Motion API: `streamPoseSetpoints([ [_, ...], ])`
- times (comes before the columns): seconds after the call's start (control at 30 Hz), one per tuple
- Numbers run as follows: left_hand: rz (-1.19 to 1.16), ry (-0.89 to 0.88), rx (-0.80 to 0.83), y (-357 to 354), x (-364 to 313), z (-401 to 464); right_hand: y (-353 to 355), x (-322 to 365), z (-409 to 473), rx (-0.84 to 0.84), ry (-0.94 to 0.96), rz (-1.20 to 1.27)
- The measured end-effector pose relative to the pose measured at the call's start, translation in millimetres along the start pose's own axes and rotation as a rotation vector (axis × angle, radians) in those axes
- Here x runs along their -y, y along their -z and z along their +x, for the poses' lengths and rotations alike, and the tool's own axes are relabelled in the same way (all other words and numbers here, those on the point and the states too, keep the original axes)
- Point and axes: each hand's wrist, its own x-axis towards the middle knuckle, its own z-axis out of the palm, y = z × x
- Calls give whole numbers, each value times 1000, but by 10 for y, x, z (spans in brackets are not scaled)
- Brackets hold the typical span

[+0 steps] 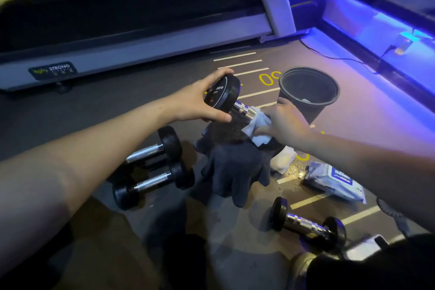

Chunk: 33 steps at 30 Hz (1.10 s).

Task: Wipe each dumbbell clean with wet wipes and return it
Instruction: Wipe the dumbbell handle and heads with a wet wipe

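My left hand (pixel 200 99) grips the upper black head of a dumbbell (pixel 223 93), holding it tilted above the floor. My right hand (pixel 282 120) wraps a white wet wipe (pixel 260 125) around the chrome handle of that dumbbell; the lower head is hidden behind the wipe and a dark cloth (pixel 235 165). Two more dumbbells (pixel 153 148) (pixel 153 181) lie on the floor to the left. Another dumbbell (pixel 306 222) lies at the lower right. A pack of wet wipes (pixel 334 179) lies on the floor to the right.
A black bucket (pixel 308 92) stands just beyond my right hand with a used wipe inside. A crumpled white wipe (pixel 283 159) lies by the cloth. A treadmill (pixel 131 37) runs along the back. A blue-lit ledge (pixel 376 30) borders the right.
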Motion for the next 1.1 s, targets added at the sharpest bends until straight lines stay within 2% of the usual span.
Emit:
streamPoseSetpoints([
  [0.13, 22, -14, 24, -1, 13, 8, 196, -74, 84, 238, -63, 284],
  [0.3, 53, -61, 41, -30, -30, 33, 309, -106, 134, 385, -36, 316],
  [0.4, 64, -67, 23, -45, -34, 19, 246, -115, 118, 328, -20, 230],
  [0.73, -25, -14, -58, -89, -47, -17, -88, 76, -90, -158, -29, -216],
  [0.97, -154, 40, -103, -191, -141, -23, -149, 62, -54, -193, 6, -305],
  [1.03, -175, 51, -108, -198, -136, -8, -104, -9, 10, -150, 53, -223],
  [1.1, -176, 47, -105, -172, -109, 4, -1, -26, 77, -38, 55, -111],
])
